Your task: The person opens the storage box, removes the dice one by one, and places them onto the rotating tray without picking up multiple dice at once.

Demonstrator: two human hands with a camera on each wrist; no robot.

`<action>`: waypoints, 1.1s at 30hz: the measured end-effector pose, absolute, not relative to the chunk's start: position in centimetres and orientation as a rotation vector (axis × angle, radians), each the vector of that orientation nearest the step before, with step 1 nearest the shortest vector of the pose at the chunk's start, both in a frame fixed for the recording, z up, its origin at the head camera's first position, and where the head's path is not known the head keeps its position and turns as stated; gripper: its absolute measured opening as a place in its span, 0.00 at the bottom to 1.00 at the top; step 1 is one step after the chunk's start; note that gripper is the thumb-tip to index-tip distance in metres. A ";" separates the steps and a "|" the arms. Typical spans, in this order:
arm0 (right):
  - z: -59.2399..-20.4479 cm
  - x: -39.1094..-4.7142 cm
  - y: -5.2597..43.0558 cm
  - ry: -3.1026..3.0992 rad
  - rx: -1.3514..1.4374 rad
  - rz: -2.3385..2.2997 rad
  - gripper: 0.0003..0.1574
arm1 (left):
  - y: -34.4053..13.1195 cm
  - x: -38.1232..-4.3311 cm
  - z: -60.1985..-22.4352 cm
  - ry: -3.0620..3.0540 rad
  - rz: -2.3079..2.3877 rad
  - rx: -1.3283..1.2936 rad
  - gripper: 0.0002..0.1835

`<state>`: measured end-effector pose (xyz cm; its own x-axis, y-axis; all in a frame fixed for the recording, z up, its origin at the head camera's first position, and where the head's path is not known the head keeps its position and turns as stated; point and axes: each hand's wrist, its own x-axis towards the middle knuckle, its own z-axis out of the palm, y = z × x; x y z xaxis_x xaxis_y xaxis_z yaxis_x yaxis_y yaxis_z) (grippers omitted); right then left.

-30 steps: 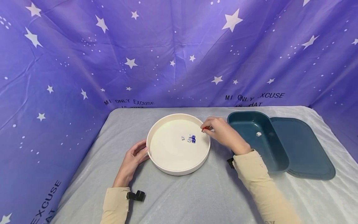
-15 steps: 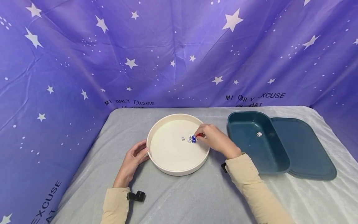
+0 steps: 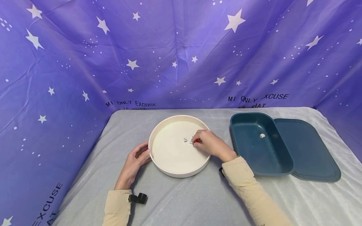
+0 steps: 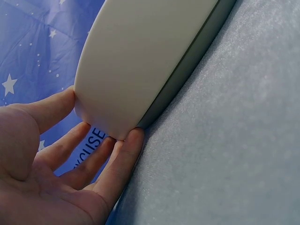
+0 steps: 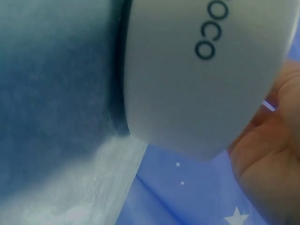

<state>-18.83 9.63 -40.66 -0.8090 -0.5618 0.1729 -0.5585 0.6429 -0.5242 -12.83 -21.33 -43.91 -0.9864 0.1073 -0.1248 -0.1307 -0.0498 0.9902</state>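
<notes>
A round cream tray (image 3: 172, 160) stands on the grey cloth. My left hand (image 3: 135, 160) rests on its left side, thumb tip at the rim and fairly straight fingertips against the outer wall (image 4: 136, 61). Inside the tray, my right hand (image 3: 211, 143) pinches a small red die (image 3: 197, 140) low over the floor. White dice with blue pips lie at its fingertips, and one white die (image 3: 185, 140) sits a little apart to the left. The blue dice are hidden behind the fingers. In the right wrist view the hand (image 5: 276, 154) reaches over the rim, its fingertips out of sight.
A dark teal rectangular container (image 3: 264, 157) holds one white die (image 3: 262, 135) to the right of the tray. Its flat matching lid (image 3: 314, 153) lies partly under its right side. Purple star-printed fabric (image 3: 175, 47) hangs behind the table.
My right hand has moved left and down from the tray's right rim to the group of dice, with the red die still in its fingers. The left hand has stayed put.
</notes>
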 end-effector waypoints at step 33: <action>-37.1 -18.0 12.3 2.921 -0.854 -0.799 0.12 | -21.8 -13.4 -45.9 2.085 2.159 -0.018 0.27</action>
<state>-18.02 12.31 -37.09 -0.8528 -0.5025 0.1423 -0.5050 0.7240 -0.4700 -13.43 -21.85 -45.93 -0.9901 0.0920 -0.1057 -0.1089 -0.0301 0.9936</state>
